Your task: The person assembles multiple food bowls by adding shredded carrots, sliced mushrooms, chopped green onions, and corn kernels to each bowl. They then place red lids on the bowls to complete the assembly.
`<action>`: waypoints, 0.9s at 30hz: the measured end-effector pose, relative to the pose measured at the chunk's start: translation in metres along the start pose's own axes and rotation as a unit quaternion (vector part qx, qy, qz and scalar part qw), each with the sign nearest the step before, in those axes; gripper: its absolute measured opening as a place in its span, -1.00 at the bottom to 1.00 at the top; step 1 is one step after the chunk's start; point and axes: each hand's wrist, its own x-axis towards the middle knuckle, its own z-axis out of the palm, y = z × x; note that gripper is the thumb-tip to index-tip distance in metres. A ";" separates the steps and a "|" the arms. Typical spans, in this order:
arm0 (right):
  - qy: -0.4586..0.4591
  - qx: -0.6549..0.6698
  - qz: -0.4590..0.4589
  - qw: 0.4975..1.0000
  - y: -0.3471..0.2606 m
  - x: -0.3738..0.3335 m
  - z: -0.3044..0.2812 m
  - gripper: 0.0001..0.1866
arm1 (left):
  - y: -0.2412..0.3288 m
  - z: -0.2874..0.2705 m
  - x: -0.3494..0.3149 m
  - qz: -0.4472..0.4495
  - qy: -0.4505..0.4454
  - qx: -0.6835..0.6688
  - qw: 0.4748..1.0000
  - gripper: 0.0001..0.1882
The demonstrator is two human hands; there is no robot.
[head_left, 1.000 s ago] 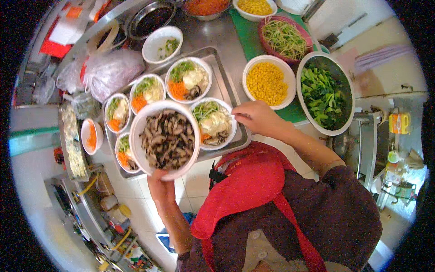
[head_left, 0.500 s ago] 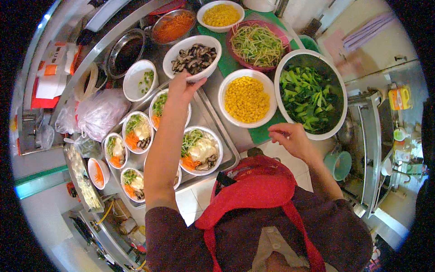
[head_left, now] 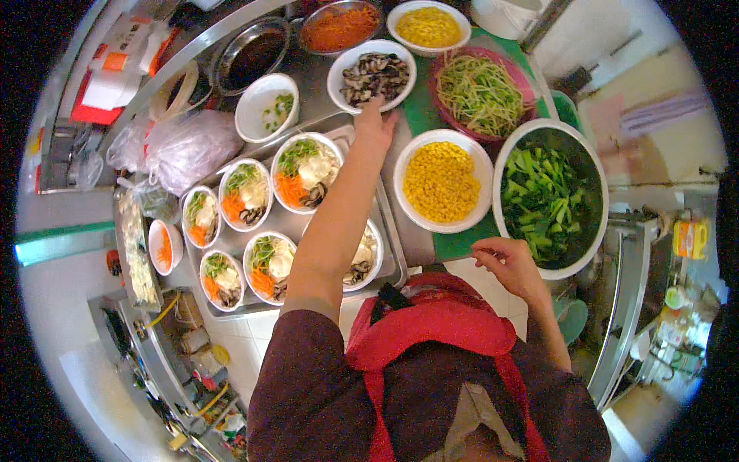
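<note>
My left hand [head_left: 376,129] reaches over the near rim of a white bowl [head_left: 336,85] of dark sliced mushrooms [head_left: 377,75]. Its fingertips are hidden among the mushrooms, and the thumb stays outside the rim. My left forearm crosses above a metal tray [head_left: 391,219] and partly covers one of its bowls. Several white bowls on the tray hold shredded carrot, green sprouts, mushroom slices and a pale topping. My right hand [head_left: 508,266] hovers just in front of a large bowl of chopped leafy greens [head_left: 543,200], fingers loosely bent and apart, with nothing visible in them.
A bowl of corn kernels [head_left: 440,181] sits between my hands. Beyond are a pink basket of sprouts [head_left: 481,92], shredded carrot [head_left: 339,29], a yellow-filled bowl [head_left: 429,27] and dark liquid [head_left: 254,58]. Left stand a scallion bowl [head_left: 267,108] and plastic bags [head_left: 188,150].
The whole view has shifted, moving the bowls in the picture. My left hand has gone from the mushroom bowl's near rim to inside it. My right hand still hovers near the greens.
</note>
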 end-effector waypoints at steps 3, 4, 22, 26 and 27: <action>-0.007 0.011 0.007 1.000 0.002 0.003 -0.006 -0.83 | 0.070 -0.005 -0.045 -0.158 -0.006 0.080 0.984 -0.73; -0.006 0.019 0.016 1.000 0.003 0.003 -0.007 -0.83 | 0.101 -0.018 -0.056 -0.157 -0.030 0.185 0.970 -0.79; -0.043 -0.007 -0.114 0.993 -0.068 0.070 0.025 -0.82 | 0.142 -0.273 0.066 0.044 0.203 0.243 0.948 -0.74; 0.018 -0.012 -0.231 0.973 -0.126 0.100 0.032 -0.81 | 0.170 -0.203 -0.052 0.240 0.231 0.340 0.879 -0.72; 0.018 -0.026 -0.244 0.969 -0.140 0.109 0.037 -0.80 | 0.175 -0.182 -0.084 0.245 0.232 0.365 0.868 -0.70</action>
